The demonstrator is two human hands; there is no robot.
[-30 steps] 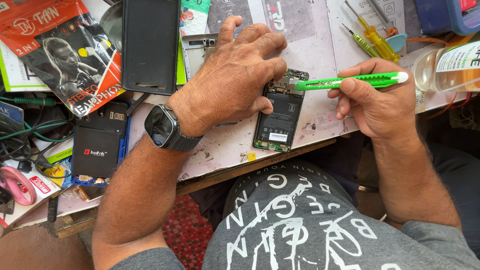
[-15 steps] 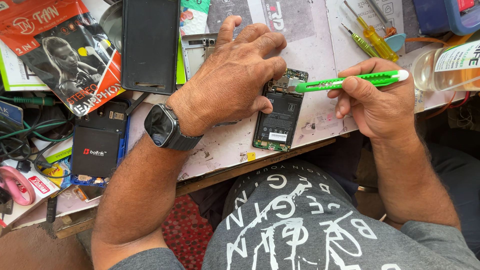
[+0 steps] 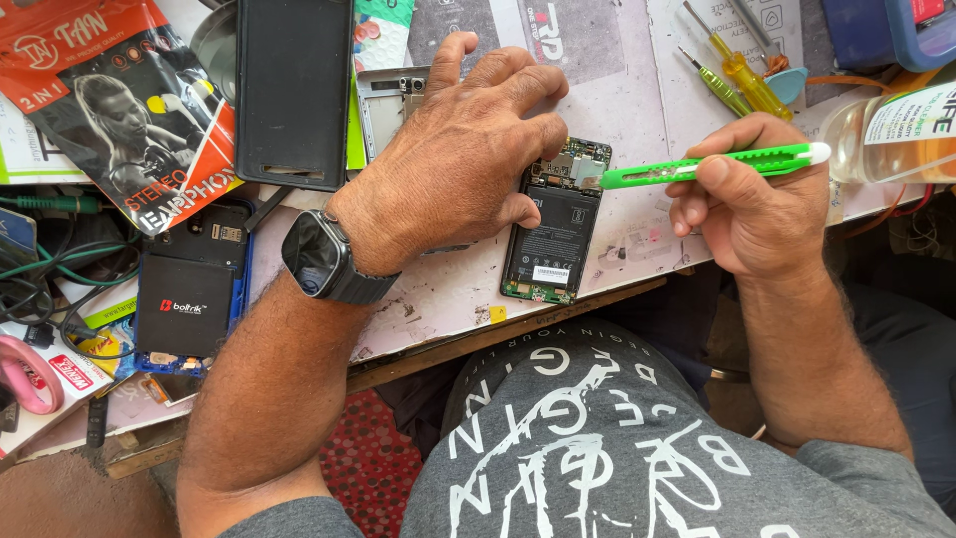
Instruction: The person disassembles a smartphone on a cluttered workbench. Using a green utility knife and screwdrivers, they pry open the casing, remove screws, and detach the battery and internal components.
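Cluttered workbench (image 3: 637, 90): one opened phone (image 3: 554, 224), flat black battery showing, lies pinned under the left hand (image 3: 453, 164); right hand (image 3: 762, 204) pinches one slim green plastic cutter (image 3: 697, 167), blade touching the phone's top.

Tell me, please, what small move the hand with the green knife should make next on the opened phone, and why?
Probably ease the green utility knife slightly further under the part at the phone's top edge and lift gently. Its tip already meets the opened phone above the black battery, while the left hand pins the phone and the right hand grips the handle.

Left hand (image 3: 463, 164) pressing opened phone (image 3: 553, 224), right hand (image 3: 752, 204) gripping green cutter (image 3: 712, 164)
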